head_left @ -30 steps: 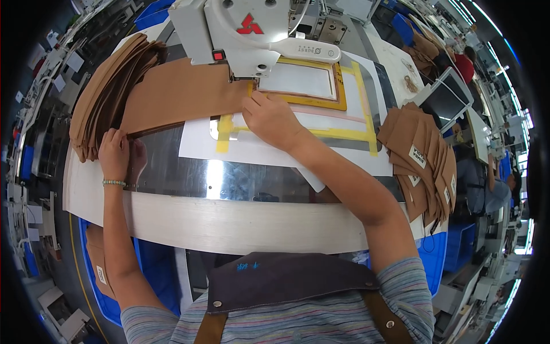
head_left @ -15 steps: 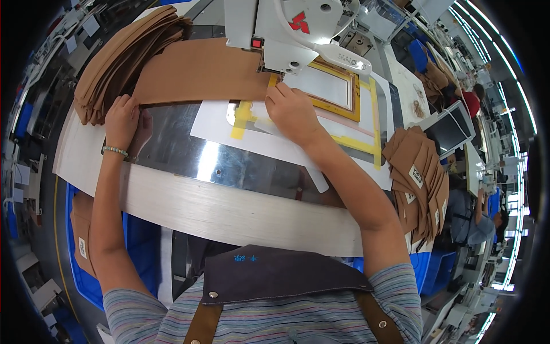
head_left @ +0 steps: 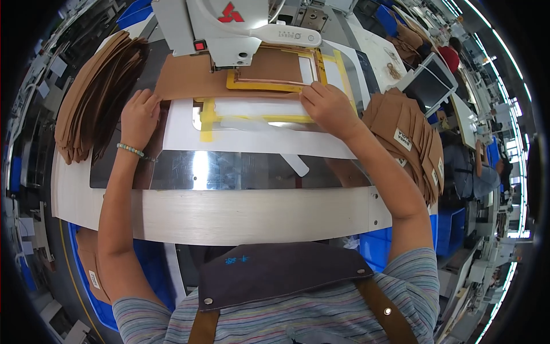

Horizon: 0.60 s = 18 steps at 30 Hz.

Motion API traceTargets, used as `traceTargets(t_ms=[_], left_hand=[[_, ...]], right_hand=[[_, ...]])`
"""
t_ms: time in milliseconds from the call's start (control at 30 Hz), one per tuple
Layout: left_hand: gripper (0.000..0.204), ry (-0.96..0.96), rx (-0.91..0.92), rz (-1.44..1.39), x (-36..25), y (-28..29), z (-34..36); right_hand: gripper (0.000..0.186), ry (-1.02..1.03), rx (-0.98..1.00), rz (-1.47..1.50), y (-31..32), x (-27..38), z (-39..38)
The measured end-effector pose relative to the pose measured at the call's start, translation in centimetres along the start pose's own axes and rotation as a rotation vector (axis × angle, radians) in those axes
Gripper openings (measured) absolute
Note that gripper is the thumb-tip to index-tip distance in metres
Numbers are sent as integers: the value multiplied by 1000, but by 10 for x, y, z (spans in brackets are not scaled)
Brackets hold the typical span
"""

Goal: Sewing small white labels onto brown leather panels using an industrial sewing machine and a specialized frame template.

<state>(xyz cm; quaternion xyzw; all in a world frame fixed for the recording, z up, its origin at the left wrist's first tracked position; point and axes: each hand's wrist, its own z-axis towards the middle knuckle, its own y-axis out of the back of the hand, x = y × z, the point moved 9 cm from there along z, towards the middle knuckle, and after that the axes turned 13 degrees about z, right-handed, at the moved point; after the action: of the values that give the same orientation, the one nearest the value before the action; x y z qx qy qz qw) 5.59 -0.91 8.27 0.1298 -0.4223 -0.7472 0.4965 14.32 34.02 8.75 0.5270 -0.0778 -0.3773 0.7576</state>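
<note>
A long brown fabric panel (head_left: 189, 80) lies flat beneath the white sewing machine head (head_left: 232, 34). Its right part is under a yellow rectangular clamp frame (head_left: 263, 85). My left hand (head_left: 139, 119) pinches the panel's near left corner, thumb and fingers closed. At its near right end, beside the frame's corner, my right hand (head_left: 332, 112) grips the edge with closed fingers. Below the panel is a white sheet (head_left: 229, 135) with yellow tape (head_left: 207, 120) on it. The needle area is hidden behind the machine head.
A thick stack of brown panels (head_left: 91, 97) stands left of my left hand. Labelled brown pieces (head_left: 395, 132) fan out by my right forearm. A dark screen (head_left: 429, 74) stands behind them. A blue bin (head_left: 152, 264) sits below the table at left. Another person (head_left: 478, 172) is at far right.
Both hands have moved right with the panel, sliding its right part under the yellow frame. The left end now lies clear of the left stack. The whole view has also shifted.
</note>
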Motion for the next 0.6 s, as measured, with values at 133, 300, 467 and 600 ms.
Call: traceTargets(t_ms=[133,300,467,600], left_hand=[[14,-134,-29,-34,-48,-15,33],[17,-296,-46,-22,-96,-38,54],[23,-314,64,-37,-106,-41,56],[35,-262,143,-132,-100,-37,44]], right_hand=[[7,-16,81,-54,11,-29,-48],[4,-66,61,-172,8,-67,-88],[5,-256,111,-131,-4,-72,-104],[16,-471,75,-69,13,-66,-105]])
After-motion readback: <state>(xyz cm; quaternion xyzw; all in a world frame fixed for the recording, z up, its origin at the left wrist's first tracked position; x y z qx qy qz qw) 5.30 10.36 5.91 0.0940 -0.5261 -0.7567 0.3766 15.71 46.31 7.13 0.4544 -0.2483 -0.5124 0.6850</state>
